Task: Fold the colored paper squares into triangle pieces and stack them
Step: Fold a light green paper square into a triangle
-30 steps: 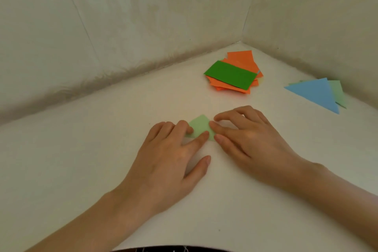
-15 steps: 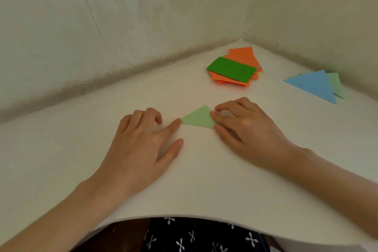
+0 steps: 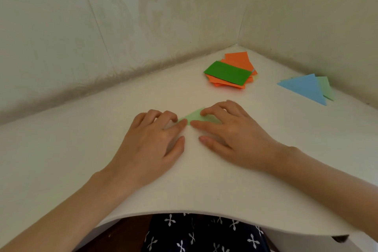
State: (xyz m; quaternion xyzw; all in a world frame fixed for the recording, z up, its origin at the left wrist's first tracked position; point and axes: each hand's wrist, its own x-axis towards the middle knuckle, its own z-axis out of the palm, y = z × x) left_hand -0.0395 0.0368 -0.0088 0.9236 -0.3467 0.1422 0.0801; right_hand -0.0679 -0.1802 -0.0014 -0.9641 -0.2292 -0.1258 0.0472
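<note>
Right hand (image 3: pixel 231 135) has slid left across the light green piece (image 3: pixel 194 115), flat fingers pressing it down, likely sharpening the crease; left hand (image 3: pixel 151 139) pins its 9 o'clock tip with a straight index. Finished triangles (image 3: pixel 304 88) wait at 2 o'clock (no tray, just loose), unfolded papers (image 3: pixel 229 71) at 1.

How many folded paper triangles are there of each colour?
Light green: 2, the near triangle pressed by the left hand and right hand, and the far triangle partly under the blue one.
Blue: 1, the blue triangle.
Total: 3.
</note>
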